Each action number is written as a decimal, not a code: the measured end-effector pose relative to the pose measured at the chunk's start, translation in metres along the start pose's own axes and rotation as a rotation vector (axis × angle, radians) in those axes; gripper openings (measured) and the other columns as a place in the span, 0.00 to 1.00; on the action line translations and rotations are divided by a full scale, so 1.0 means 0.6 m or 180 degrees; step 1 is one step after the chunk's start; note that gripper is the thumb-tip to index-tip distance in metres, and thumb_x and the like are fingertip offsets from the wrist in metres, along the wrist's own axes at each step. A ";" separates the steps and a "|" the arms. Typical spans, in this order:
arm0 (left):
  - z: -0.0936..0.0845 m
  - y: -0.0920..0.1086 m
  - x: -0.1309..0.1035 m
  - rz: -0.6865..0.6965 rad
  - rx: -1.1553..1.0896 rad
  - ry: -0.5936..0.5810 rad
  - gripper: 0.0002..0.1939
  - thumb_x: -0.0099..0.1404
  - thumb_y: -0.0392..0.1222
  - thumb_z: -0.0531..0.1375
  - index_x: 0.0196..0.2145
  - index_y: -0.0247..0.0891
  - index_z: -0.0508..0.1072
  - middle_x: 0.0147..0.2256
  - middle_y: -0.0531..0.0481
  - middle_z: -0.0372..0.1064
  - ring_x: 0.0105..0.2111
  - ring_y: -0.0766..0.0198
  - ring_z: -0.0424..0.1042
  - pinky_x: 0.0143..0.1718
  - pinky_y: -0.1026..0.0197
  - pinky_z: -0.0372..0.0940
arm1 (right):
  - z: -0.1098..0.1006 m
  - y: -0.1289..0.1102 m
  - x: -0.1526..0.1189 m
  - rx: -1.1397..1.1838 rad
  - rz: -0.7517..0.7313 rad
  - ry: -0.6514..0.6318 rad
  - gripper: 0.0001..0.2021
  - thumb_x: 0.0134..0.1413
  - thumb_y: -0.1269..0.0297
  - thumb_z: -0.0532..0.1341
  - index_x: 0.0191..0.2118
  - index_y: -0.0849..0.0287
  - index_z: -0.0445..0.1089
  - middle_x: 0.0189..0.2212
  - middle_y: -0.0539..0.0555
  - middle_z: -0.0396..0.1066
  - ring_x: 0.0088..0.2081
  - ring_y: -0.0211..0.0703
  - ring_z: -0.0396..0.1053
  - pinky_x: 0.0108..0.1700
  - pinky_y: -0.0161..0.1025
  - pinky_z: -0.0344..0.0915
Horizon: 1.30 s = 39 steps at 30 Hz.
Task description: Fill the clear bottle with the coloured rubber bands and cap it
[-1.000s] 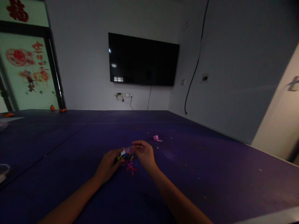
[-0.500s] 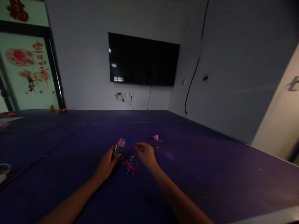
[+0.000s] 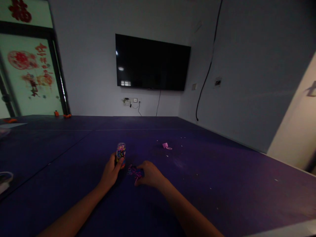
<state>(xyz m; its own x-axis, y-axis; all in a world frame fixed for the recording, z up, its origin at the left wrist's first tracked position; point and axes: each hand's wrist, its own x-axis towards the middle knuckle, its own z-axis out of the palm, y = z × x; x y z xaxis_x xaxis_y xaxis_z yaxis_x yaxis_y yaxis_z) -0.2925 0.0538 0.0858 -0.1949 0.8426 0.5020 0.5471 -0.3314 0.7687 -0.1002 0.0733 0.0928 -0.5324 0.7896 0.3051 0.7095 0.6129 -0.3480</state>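
My left hand point(image 3: 110, 171) is wrapped round a small clear jar point(image 3: 120, 152), holding it nearly upright just above or on the dark blue surface. Bright pink, yellow and blue pieces show through its wall, and its top appears uncapped. To the right of the jar lies a loose pile of thin, coloured, loop-like pieces point(image 3: 133, 171), mostly pink; their exact kind is too small to tell. My right hand point(image 3: 150, 174) reaches down at the pile's right side, thumb and fingers apart around some pieces, and covers part of it.
A pink cap-like piece with a loop point(image 3: 165, 145) lies beyond my right hand. Small white scraps dot the blue surface point(image 3: 222, 171). A partly cut-off clear container point(image 3: 6, 179) is at the left edge. Orange objects point(image 3: 67, 116) sit at the far left edge.
My right hand has come down and toward me from above the surface onto the pile, its fingers now apart. My left hand has moved the jar slightly left and tipped it more upright.
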 end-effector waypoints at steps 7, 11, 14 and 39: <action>0.003 -0.004 -0.002 0.0506 0.0487 -0.0317 0.23 0.62 0.55 0.50 0.48 0.37 0.62 0.41 0.45 0.70 0.39 0.57 0.70 0.42 0.54 0.64 | 0.019 0.017 0.019 0.0030 0.0001 -0.0015 0.07 0.41 0.70 0.64 0.32 0.59 0.76 0.29 0.54 0.73 0.31 0.40 0.69 0.32 0.32 0.59; 0.005 -0.010 0.000 0.0834 0.0841 -0.0379 0.21 0.62 0.52 0.52 0.48 0.38 0.65 0.42 0.44 0.70 0.41 0.56 0.69 0.44 0.54 0.63 | 0.035 0.021 0.027 -0.0187 -0.0139 -0.0024 0.08 0.40 0.79 0.59 0.27 0.62 0.74 0.27 0.54 0.72 0.31 0.40 0.69 0.33 0.32 0.59; 0.004 -0.015 0.001 0.0915 0.0998 -0.0351 0.21 0.62 0.52 0.52 0.49 0.39 0.65 0.43 0.44 0.70 0.42 0.56 0.69 0.44 0.53 0.63 | 0.041 0.023 0.031 -0.0371 -0.0181 0.0038 0.08 0.41 0.80 0.58 0.25 0.62 0.72 0.27 0.55 0.71 0.31 0.40 0.68 0.33 0.33 0.58; 0.000 -0.015 -0.004 0.1604 0.1111 -0.0611 0.21 0.62 0.52 0.54 0.49 0.40 0.67 0.43 0.44 0.70 0.44 0.55 0.68 0.45 0.52 0.63 | -0.024 -0.006 0.019 0.1393 -0.0132 0.1302 0.08 0.43 0.79 0.59 0.23 0.60 0.73 0.23 0.51 0.70 0.26 0.35 0.66 0.29 0.31 0.61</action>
<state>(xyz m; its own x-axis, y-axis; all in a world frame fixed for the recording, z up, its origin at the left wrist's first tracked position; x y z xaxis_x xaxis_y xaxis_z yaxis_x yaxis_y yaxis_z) -0.2966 0.0546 0.0776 0.2869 0.6913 0.6632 0.7726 -0.5762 0.2664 -0.1021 0.0799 0.1104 -0.2731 0.7418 0.6125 0.3895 0.6674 -0.6347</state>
